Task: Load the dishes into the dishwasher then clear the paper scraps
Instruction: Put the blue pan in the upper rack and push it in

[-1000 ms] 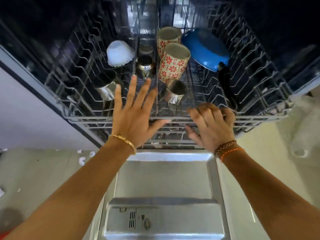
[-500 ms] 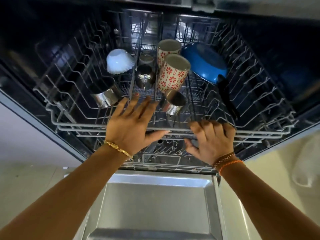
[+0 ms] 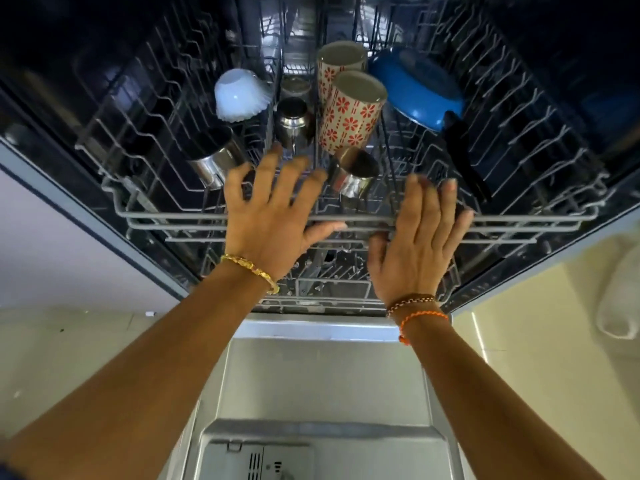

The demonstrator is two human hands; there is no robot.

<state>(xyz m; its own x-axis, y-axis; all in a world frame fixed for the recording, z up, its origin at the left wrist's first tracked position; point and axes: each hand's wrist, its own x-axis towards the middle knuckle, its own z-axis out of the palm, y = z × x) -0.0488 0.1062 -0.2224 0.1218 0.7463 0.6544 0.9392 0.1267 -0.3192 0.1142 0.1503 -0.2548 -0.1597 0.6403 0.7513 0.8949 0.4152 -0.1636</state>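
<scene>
The dishwasher's grey wire rack point(image 3: 180, 216) holds a white bowl point(image 3: 239, 97), two red-flowered mugs point(image 3: 349, 112), a blue pan point(image 3: 415, 88) with a black handle, and several steel cups point(image 3: 353, 174). My left hand point(image 3: 273, 216) lies flat against the rack's front rail, fingers spread. My right hand point(image 3: 419, 237) is also flat on the rail just to the right, fingers straight and apart. Neither hand holds anything.
The open dishwasher door point(image 3: 322, 382) lies below my arms, its detergent compartment point(image 3: 263, 462) near the bottom edge. A lower rack point(image 3: 329, 289) shows under the upper one. A tiny white scrap point(image 3: 149, 312) lies on the pale floor at left. A white cloth-like shape point(image 3: 620, 296) is at right.
The rack has slid back into the dishwasher under both hands. My right hand's fingers went from curled over the rail to straight and flat.
</scene>
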